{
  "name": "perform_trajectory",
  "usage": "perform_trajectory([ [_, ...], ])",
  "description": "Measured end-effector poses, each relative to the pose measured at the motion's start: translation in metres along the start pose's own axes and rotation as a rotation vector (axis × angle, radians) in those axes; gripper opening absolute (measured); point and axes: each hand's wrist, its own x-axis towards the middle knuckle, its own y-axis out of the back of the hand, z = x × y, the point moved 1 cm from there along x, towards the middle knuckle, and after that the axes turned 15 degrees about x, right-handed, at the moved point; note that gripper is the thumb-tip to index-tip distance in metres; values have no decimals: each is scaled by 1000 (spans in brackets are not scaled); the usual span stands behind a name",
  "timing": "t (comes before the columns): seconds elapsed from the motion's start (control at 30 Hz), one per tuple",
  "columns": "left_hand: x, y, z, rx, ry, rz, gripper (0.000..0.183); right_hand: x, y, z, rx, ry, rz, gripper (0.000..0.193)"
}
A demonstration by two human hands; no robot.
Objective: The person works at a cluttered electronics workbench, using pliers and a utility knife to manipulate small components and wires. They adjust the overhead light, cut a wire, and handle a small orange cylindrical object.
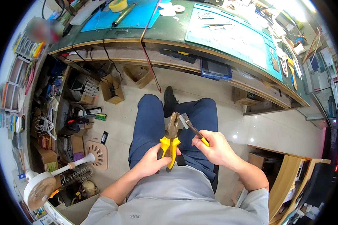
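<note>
My left hand (155, 160) is wrapped round the handles of combination pliers (171, 139) with yellow and black grips. The pliers' worn brownish head points away from me, above my lap. In my right hand (213, 145) is a slim dark hand tool (193, 130) with a yellow part on its handle; its exact kind I cannot make out. A flat, silvery-grey piece (183, 121) sits at this tool's far end, just right of the pliers' jaws. Whether the piece touches the jaws is unclear. Both hands are over my blue-trousered thighs.
Ahead is a workbench (163, 37) with blue mats (229, 35), tools and a shelf beneath. A red-and-black cable (146, 52) hangs off its edge. Crowded shelves, cardboard boxes (112, 89) and a white fan (39, 190) stand left. A wooden cabinet (285, 176) is close on the right.
</note>
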Motion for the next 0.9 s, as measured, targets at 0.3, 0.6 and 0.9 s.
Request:
perform_trajectory([
  [0.3,10,2,-8,-37,-20,-17,48,-5,8,-13,-164,-121,-3,32],
  [0.6,20,7,-23,342,-91,52,45,-14,11,-18,-273,-192,-8,30],
  [0.9,18,11,0,481,-131,35,37,-21,14,-16,-274,-204,1,34],
])
